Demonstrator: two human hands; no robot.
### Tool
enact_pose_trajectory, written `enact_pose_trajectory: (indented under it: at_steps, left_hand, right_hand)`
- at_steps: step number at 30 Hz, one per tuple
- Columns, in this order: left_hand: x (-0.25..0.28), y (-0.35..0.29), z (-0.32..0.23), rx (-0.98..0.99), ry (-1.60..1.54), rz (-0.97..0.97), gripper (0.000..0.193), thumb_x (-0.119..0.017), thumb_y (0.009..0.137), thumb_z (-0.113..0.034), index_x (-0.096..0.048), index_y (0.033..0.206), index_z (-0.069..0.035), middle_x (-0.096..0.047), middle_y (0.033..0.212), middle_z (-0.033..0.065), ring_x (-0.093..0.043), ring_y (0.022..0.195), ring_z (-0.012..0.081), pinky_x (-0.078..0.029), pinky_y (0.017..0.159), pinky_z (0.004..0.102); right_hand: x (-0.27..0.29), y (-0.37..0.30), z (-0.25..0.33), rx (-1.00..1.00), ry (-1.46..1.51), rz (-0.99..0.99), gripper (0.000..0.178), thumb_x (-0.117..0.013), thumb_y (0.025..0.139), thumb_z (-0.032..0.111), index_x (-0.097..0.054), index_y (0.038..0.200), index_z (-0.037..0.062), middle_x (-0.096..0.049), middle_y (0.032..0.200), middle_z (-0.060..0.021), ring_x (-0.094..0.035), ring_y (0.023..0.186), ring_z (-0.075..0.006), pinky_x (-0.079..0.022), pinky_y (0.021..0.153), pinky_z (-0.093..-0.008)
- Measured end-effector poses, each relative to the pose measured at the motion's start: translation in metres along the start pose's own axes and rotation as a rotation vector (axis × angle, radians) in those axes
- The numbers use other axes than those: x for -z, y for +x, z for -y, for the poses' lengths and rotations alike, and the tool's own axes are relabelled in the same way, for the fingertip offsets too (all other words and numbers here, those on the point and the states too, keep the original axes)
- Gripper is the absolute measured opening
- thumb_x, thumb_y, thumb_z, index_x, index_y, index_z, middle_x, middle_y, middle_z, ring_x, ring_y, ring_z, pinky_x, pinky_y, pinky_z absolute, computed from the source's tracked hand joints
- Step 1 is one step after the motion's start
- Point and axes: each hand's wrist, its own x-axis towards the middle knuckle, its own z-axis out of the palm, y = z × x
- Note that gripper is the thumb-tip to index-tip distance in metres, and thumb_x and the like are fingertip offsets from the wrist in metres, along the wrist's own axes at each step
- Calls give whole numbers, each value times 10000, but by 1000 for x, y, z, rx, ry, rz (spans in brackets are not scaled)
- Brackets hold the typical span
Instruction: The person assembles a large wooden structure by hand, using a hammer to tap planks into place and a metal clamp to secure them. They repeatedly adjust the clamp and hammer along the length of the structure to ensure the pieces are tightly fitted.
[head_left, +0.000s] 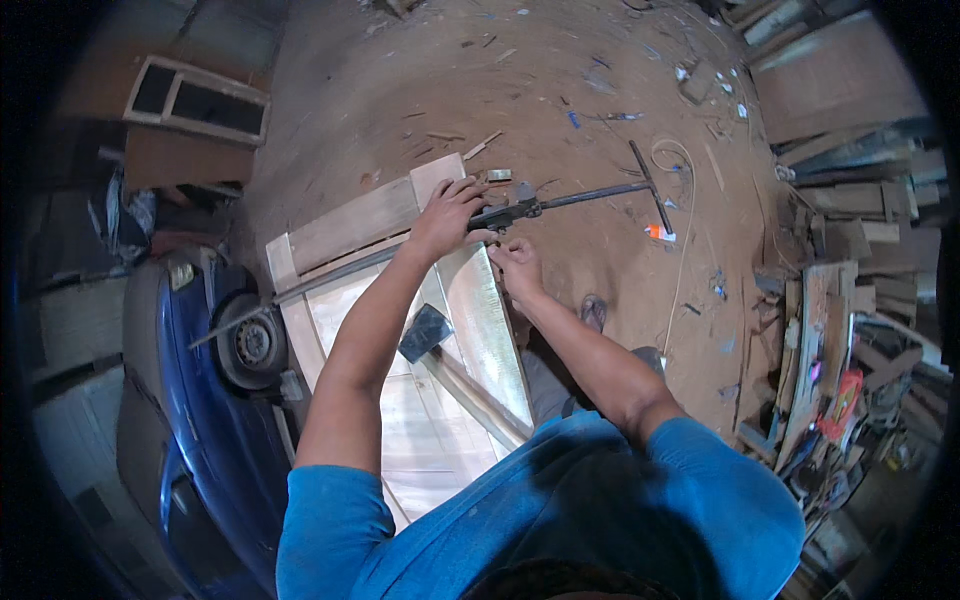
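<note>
A long metal bar clamp (350,268) lies across a pale wooden panel (405,400), its screw end with a T-handle (653,190) reaching past the panel's right edge. My left hand (448,217) straddles the clamp near its jaw, fingers on the far side and thumb on the near side. Close by, my right hand (520,270) is closed at the panel's right edge, just below the jaw. What its fingertips hold, if anything, is too small to make out. On the panel rests a mallet (426,333) with a dark block head and a wooden handle.
A blue car (205,400) stands to the left, its wheel near the clamp's far end. Scrap wood (815,350) is piled along the right. A hose or cord (685,250) runs over the dirt floor, among wood chips. A framed wooden piece (197,98) leans at far left.
</note>
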Motion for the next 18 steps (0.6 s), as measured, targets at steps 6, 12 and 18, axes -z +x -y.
enact_pose_trajectory:
  at_steps: [6, 12, 18]
  left_hand:
    - [-1, 5, 1, -45, 23, 7, 715, -692, 838, -569, -602, 1364, -93, -552, 1481, 77, -381, 1465, 286, -245, 1217, 531]
    - [-2, -1, 5, -50, 0, 13, 681, -678, 861, -547, -586, 1385, -123, -561, 1464, 61, -364, 1480, 266, -247, 1216, 541]
    - [4, 1, 0, 1, -15, 71, 681, -716, 824, -546, -616, 1345, -118, -550, 1468, 43, -371, 1471, 254, -257, 1220, 520]
  right_hand:
    - [2, 16, 7, 78, -171, -40, 230, -750, 889, 43, -527, 943, 64, -664, 866, -66, -625, 700, -125, -479, 532, -289]
    - [0, 12, 6, 38, -191, -32, 270, -772, 888, 76, -523, 992, 56, -660, 835, -33, -591, 700, -104, -450, 601, -257]
    - [10, 21, -5, 54, -160, -21, 273, -764, 896, 52, -498, 949, 92, -630, 832, -16, -574, 706, -102, -457, 624, -258]
